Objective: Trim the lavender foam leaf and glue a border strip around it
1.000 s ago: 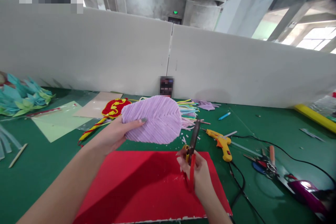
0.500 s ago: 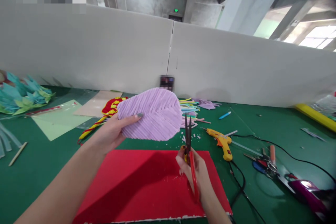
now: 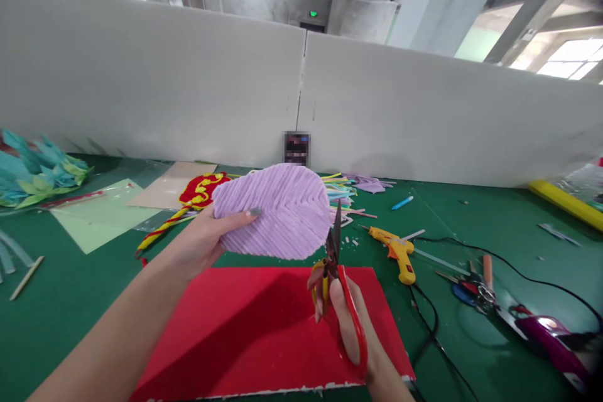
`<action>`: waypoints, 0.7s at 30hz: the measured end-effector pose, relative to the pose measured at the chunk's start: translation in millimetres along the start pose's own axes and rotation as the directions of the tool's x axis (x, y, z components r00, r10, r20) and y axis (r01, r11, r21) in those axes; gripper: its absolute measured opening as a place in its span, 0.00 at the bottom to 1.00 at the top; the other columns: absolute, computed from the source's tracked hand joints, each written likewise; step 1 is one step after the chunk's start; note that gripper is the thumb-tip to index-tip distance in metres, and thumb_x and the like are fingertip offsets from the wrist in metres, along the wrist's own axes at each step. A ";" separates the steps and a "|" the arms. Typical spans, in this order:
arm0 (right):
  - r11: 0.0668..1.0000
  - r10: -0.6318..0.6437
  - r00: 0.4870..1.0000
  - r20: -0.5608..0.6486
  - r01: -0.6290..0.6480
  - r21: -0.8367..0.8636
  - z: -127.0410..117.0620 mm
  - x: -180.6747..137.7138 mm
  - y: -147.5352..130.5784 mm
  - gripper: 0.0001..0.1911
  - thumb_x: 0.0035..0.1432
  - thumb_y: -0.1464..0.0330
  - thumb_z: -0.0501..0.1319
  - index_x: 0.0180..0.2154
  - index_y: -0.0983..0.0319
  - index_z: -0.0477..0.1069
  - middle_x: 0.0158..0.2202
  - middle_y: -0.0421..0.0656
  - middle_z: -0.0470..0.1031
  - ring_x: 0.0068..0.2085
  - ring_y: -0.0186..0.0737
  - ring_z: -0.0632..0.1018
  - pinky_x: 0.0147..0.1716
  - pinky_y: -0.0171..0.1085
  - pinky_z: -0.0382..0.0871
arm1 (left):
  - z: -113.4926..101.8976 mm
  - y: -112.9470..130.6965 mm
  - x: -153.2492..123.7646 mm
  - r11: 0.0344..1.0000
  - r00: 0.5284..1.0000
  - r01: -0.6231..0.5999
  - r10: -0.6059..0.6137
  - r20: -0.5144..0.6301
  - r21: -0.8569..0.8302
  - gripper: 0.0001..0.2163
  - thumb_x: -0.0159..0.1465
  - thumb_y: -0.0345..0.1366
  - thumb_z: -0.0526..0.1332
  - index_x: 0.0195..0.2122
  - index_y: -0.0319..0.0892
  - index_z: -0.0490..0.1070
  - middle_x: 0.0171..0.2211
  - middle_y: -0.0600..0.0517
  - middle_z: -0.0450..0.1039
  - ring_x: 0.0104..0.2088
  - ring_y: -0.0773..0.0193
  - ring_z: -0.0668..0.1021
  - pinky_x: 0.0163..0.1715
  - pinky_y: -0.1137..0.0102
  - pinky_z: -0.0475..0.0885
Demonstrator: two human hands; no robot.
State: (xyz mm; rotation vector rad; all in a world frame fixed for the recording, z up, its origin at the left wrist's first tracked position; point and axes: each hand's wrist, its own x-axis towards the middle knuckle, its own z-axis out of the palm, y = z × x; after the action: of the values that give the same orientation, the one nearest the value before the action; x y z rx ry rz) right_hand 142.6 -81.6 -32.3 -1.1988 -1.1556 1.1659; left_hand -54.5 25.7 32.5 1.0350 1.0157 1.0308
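Observation:
My left hand (image 3: 221, 232) grips a flat lilac leaf shape (image 3: 277, 213) made of fuzzy ribbed strips, thumb on top and the other fingers hidden beneath it. It is held up in the air above a red board (image 3: 264, 333). In my right hand (image 3: 346, 308) is a pair of scissors (image 3: 335, 235) with red and yellow handles. Their blades point up and are slightly parted, right beside the leaf's rounded right edge; whether they touch it I cannot tell.
A yellow hot glue gun (image 3: 398, 251) lies right of the board, near keys (image 3: 485, 295) and a purple-handled tool (image 3: 549, 339). Behind the leaf are coloured strips (image 3: 343, 191) and a red-and-yellow fuzzy piece (image 3: 202, 191). Teal paper leaves (image 3: 40, 169) stand far left. A white partition (image 3: 424, 113) closes the back.
The scissors have opened a little and moved left against the leaf's right side. The leaf has shifted slightly right and down with my left hand.

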 end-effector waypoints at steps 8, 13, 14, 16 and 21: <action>1.000 0.004 1.000 -0.026 -0.004 -0.009 -2.2 3.0 8.7 0.24 0.58 0.47 0.49 0.30 0.62 0.64 0.21 0.37 0.62 0.21 0.30 0.64 0.22 0.32 0.60 | 1.2 -3.4 2.9 0.994 0.997 0.063 -0.067 0.047 0.091 0.22 0.46 0.36 0.71 0.44 0.45 0.73 0.42 0.50 0.77 0.46 0.54 0.76 0.40 0.71 0.75; 0.998 0.000 0.999 -0.047 -0.002 -0.057 -3.6 4.6 12.1 0.25 0.57 0.47 0.49 0.28 0.62 0.63 0.19 0.37 0.61 0.21 0.30 0.64 0.21 0.31 0.60 | -0.8 -8.0 2.7 0.985 0.994 0.057 -0.071 0.083 0.163 0.21 0.47 0.37 0.70 0.44 0.46 0.73 0.41 0.49 0.78 0.46 0.52 0.77 0.42 0.67 0.75; 0.998 0.003 0.999 -0.053 -0.006 -0.060 -3.5 4.4 12.2 0.25 0.57 0.47 0.49 0.27 0.62 0.63 0.19 0.36 0.61 0.21 0.30 0.64 0.21 0.31 0.59 | -1.4 -8.7 2.5 0.984 0.994 0.055 -0.071 0.089 0.172 0.21 0.48 0.37 0.70 0.44 0.47 0.72 0.41 0.49 0.78 0.46 0.52 0.76 0.42 0.66 0.75; 0.998 0.015 0.998 -0.068 -0.019 -0.059 -3.4 3.6 11.8 0.25 0.57 0.47 0.49 0.28 0.62 0.63 0.18 0.36 0.61 0.20 0.30 0.64 0.21 0.31 0.59 | -2.1 -9.3 2.0 0.981 0.992 0.054 -0.073 0.098 0.189 0.22 0.48 0.38 0.70 0.46 0.46 0.72 0.42 0.48 0.77 0.46 0.51 0.76 0.42 0.65 0.75; 0.996 0.040 0.996 -0.082 -0.047 -0.080 -3.7 3.0 9.8 0.25 0.57 0.47 0.49 0.29 0.63 0.64 0.17 0.35 0.61 0.19 0.30 0.65 0.20 0.31 0.59 | -1.5 -7.6 1.6 0.973 0.991 0.058 -0.084 0.107 0.222 0.24 0.49 0.38 0.69 0.48 0.45 0.71 0.43 0.46 0.77 0.46 0.50 0.76 0.41 0.64 0.74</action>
State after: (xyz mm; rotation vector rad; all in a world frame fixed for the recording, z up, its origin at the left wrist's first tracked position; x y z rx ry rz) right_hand 146.2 -78.6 -42.2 -1.3273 -1.1305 1.1021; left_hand -54.3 26.1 24.6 1.2151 1.0795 0.8029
